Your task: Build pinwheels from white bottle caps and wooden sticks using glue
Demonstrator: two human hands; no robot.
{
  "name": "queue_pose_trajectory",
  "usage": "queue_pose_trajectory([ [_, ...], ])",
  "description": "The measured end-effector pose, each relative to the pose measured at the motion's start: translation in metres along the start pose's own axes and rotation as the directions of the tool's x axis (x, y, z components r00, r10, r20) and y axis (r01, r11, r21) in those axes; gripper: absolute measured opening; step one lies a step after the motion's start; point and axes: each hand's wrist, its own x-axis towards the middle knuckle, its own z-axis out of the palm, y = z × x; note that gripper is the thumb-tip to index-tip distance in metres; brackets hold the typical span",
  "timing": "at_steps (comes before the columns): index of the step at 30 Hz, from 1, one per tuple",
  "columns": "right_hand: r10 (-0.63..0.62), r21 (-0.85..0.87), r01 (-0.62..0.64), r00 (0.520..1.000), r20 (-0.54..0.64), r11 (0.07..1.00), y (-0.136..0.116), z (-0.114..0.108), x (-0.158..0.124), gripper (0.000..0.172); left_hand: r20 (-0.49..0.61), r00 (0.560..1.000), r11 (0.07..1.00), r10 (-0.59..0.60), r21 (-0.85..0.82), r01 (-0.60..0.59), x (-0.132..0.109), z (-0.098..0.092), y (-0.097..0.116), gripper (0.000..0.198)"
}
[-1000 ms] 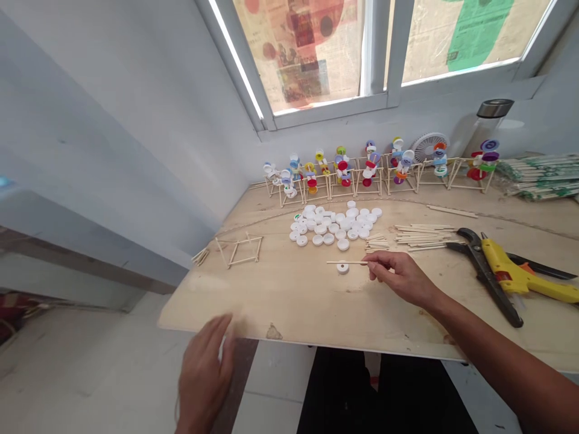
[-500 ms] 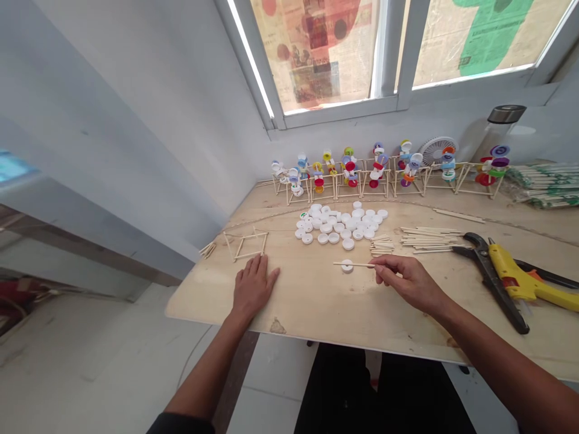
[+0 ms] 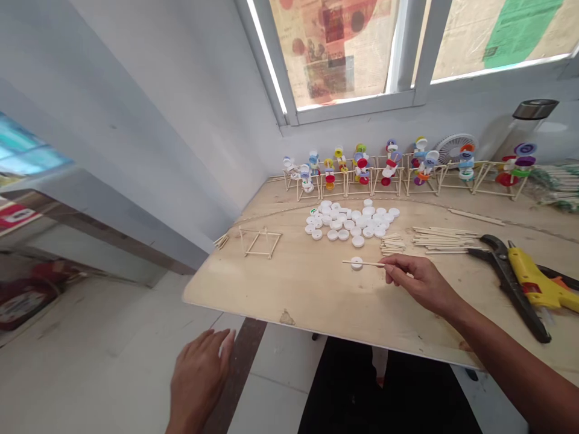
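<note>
My right hand (image 3: 415,282) pinches the near end of a thin wooden stick (image 3: 371,264). That stick lies level across a single white bottle cap (image 3: 357,267) on the table. Off the table's front-left edge, my left hand (image 3: 201,374) hangs over the floor, fingers stretched out and holding nothing. On the left of the table stands a small frame of sticks (image 3: 275,246), with no hand on it. A pile of white caps (image 3: 344,224) lies beyond the single cap, and short sticks (image 3: 392,244) are bunched just past my right hand.
Longer sticks (image 3: 443,238), a black-handled cutter (image 3: 511,283) and a yellow glue gun (image 3: 527,271) lie to the right. Stick stands with coloured caps (image 3: 362,164) line the back. Behind them are a small fan (image 3: 455,149) and a bottle (image 3: 525,132).
My left hand has come off the table beside the stick frame, moving down and left past the edge. My right hand still holds the stick across the cap. The view has shifted slightly left.
</note>
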Motion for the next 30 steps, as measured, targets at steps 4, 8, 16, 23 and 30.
queue_pose_trajectory([
  [4, 0.007, -0.001, -0.007, 1.000, 0.008, 1.000, -0.002, -0.001, -0.001, 0.028, -0.004, 0.976, 0.976, -0.217, 0.014, 0.217, 0.033, 0.009, -0.022, 0.041],
  [8, 0.037, -0.001, -0.037, 0.999, -0.011, 0.999, -0.002, 0.000, -0.004, 0.028, 0.081, 0.966, 0.968, -0.244, -0.037, 0.248, 0.101, 0.027, -0.032, 0.037],
  [16, 0.061, -0.003, -0.061, 0.998, -0.030, 0.998, 0.001, -0.001, -0.009, 0.029, 0.310, 0.943, 0.990, -0.123, 0.103, 0.096, 0.162, 0.041, -0.029, 0.030],
  [23, 0.024, 0.012, -0.024, 1.000, -0.017, 1.000, 0.001, 0.003, -0.006, 0.027, 0.400, 0.910, 0.980, -0.106, 0.199, 0.027, 0.142, 0.026, -0.028, 0.026],
  [30, 0.037, 0.038, -0.035, 0.999, -0.038, 0.999, 0.002, 0.001, -0.010, 0.025, 0.388, 0.899, 0.969, -0.204, 0.212, 0.129, 0.091, -0.008, -0.033, 0.030],
])
